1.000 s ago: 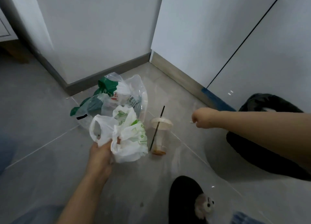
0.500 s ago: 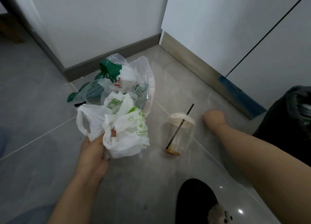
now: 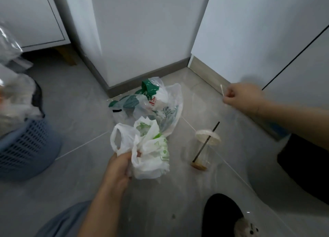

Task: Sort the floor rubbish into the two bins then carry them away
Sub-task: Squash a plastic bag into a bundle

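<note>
My left hand (image 3: 119, 167) grips a crumpled white plastic bag with green print (image 3: 149, 147), held just above the floor. Behind it lies a clear plastic bag with green parts (image 3: 153, 101) on the tiles near the wall corner. My right hand (image 3: 242, 98) is raised at the right and pinches a thin white cotton swab (image 3: 222, 90). A clear plastic cup with a lid and a dark straw (image 3: 204, 147) stands on the floor between my hands. A blue mesh bin (image 3: 26, 147) full of plastic is at the left. A black bin (image 3: 306, 165) sits at the right, partly hidden by my right forearm.
White walls and grey skirting close off the corner behind the rubbish. A white cabinet on wooden legs (image 3: 35, 23) stands at the far left. My black slipper with a plush animal (image 3: 226, 217) is at the bottom right. Grey floor tiles lie between the bins.
My right hand has lifted off the floor with the cotton swab pinched in it. The view has swung left, bringing the blue bin into sight. My left hand still holds the white bag.
</note>
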A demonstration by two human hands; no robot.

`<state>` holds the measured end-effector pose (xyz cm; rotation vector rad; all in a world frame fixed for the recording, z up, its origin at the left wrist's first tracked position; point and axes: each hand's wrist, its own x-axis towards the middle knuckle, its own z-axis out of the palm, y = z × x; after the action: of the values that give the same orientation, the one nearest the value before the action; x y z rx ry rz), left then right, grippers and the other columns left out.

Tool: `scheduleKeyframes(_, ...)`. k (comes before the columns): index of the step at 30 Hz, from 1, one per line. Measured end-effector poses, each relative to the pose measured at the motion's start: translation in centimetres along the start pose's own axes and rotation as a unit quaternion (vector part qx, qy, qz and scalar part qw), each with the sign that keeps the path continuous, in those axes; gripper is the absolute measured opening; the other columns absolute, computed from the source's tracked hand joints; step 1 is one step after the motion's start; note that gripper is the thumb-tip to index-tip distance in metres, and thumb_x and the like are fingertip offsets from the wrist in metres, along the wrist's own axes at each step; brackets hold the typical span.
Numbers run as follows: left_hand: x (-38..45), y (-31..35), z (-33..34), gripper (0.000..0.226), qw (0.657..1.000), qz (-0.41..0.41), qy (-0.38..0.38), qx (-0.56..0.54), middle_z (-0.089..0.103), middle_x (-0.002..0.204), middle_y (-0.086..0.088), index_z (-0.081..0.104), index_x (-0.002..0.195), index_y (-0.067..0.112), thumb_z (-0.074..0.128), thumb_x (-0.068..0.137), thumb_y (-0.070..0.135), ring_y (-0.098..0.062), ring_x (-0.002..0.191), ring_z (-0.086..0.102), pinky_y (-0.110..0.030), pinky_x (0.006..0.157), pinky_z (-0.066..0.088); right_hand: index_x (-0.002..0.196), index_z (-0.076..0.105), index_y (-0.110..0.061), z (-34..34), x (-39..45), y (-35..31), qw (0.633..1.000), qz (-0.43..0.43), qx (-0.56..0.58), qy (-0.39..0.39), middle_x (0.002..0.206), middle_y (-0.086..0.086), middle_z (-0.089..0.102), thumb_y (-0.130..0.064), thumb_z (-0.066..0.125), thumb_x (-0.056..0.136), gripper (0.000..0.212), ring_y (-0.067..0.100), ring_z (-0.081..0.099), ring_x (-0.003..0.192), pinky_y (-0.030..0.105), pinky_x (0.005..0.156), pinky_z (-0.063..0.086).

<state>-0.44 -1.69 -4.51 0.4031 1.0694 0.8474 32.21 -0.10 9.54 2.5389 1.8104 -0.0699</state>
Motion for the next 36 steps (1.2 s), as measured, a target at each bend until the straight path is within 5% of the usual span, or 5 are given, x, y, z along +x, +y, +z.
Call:
scheduleKeyframes(6, -2.1, -0.3, -0.5, 0.034, 1.0, 0.015, 0.013, 0.01, 0.075, 0.087, -0.008, 0.066, 0.108, 0.008, 0.063, 0.079, -0.008, -0.024, 0.078, 0.072, -0.035, 0.065, 0.06, 0.084, 0.067, -0.003, -2.4, -5.6, -12.1, 0.913, -0.082, 0.379, -0.127, 0.065, 0.003, 0.059, -0.019, 0.065, 0.087, 0.017, 0.01, 0.055, 0.057, 0.024, 0.05, 0.051)
scheduleKeyframes(18, -3.3, 2.1, -1.3, 0.047, 0.954, -0.03, -0.172, -0.242, 0.061, 0.126, -0.018, 0.055, 0.128, 0.004, 0.037, 0.087, 0.017, -0.032, 0.108, 0.06, -0.046, 0.097, 0.042, 0.091, 0.074, -0.002, 7.5, -7.7, -19.9, 0.931, -0.087, 0.325, -0.141, 0.093, 0.01, 0.072, -0.01, 0.069, 0.081, 0.014, 0.006, 0.054, 0.07, 0.018, 0.067, 0.04)
scheduleKeyframes(25, -1.4, 1.9, -2.0, 0.049, 0.942, -0.096, -0.18, -0.266, 0.056, 0.128, -0.018, 0.065, 0.118, 0.001, 0.066, 0.082, 0.034, -0.029, 0.116, 0.052, -0.046, 0.114, 0.027, 0.086, 0.075, -0.004, 8.1, -6.3, -20.0, 0.953, -0.126, 0.246, -0.121, 0.082, 0.002, 0.067, -0.015, 0.067, 0.082, 0.014, 0.012, 0.053, 0.072, 0.013, 0.059, 0.038)
scheduleKeyframes(30, -1.0, 1.4, -1.9, 0.032, 0.962, -0.091, -0.129, -0.223, 0.069, 0.092, -0.012, 0.064, 0.106, 0.003, 0.053, 0.081, 0.019, -0.021, 0.078, 0.068, -0.032, 0.075, 0.057, 0.072, 0.068, -0.001, 8.9, -6.2, -21.0, 0.96, -0.195, 0.181, -0.092, 0.078, 0.013, 0.061, -0.01, 0.06, 0.081, 0.015, 0.029, 0.056, 0.078, 0.036, 0.07, 0.046)
scheduleKeyframes(36, -0.3, 3.0, -2.1, 0.044, 0.976, -0.02, -0.086, -0.201, 0.068, 0.099, -0.016, 0.063, 0.116, 0.004, 0.064, 0.073, 0.015, -0.023, 0.078, 0.068, -0.037, 0.069, 0.059, 0.06, 0.064, -0.02, 8.4, -6.0, -21.5, 0.933, -0.284, 0.174, -0.135, 0.088, 0.007, 0.059, -0.015, 0.059, 0.083, 0.024, 0.026, 0.052, 0.09, 0.044, 0.086, 0.044)
